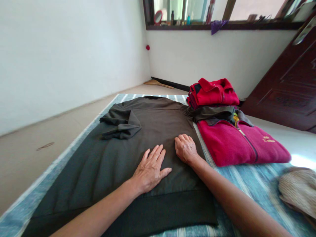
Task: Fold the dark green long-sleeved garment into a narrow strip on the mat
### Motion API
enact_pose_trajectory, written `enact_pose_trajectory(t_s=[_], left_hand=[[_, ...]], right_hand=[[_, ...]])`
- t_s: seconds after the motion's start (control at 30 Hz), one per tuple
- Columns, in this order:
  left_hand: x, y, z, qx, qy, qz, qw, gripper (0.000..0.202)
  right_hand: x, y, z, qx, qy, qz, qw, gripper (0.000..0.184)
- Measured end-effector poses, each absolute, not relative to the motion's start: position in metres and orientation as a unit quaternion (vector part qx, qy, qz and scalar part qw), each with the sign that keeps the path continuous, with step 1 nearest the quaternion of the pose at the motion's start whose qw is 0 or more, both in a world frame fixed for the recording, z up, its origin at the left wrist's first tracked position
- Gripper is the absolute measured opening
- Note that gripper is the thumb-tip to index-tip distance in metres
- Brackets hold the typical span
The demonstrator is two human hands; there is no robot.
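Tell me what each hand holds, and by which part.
Nothing is held: the left hand and right hand rest on the dark grey sweatshirt.

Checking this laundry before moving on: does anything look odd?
The dark sweatshirt has one sleeve stretched sideways over the magenta fleece jacket, just below the folded red shirt, while the other sleeve lies folded on its body: lopsided.

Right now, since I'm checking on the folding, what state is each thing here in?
Sweatshirt: flat on the mat, one sleeve folded across it.
Left hand: open, palm down on the sweatshirt.
Right hand: palm down on the sweatshirt, fingers slightly curled.
Red shirt: folded, in a stack with the fleece jacket.
Fleece jacket: folded, zipped up.
Mat: spread on the floor, slightly rumpled.
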State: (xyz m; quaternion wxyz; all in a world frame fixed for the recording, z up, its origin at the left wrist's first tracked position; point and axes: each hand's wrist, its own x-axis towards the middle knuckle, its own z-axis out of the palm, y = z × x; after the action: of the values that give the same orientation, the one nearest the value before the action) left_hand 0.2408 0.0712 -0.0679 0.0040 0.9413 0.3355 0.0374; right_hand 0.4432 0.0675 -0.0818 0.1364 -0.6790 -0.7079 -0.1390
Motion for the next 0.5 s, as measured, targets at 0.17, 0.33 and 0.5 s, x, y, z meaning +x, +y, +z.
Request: enact_pose_trajectory(t_s=[0.17, 0.33, 0.5], left_hand=[[0.246, 0.059, -0.059, 0.938, 0.344, 0.032, 0.011, 0.062], [0.254, 0.038, -0.056, 0.943, 0.329, 0.049, 0.027, 0.055], [0.259, 0.034, -0.06, 0.937, 0.342, 0.031, 0.057, 0.054]], right_hand=[[0.443, 0.067, -0.082, -0.678, -0.709, -0.141, 0.135, 0.02], [0.443, 0.066, -0.082, -0.679, -0.707, -0.139, 0.137, 0.02], [0.443, 0.065, -0.081, -0.681, -0.707, -0.132, 0.135, 0.02]])
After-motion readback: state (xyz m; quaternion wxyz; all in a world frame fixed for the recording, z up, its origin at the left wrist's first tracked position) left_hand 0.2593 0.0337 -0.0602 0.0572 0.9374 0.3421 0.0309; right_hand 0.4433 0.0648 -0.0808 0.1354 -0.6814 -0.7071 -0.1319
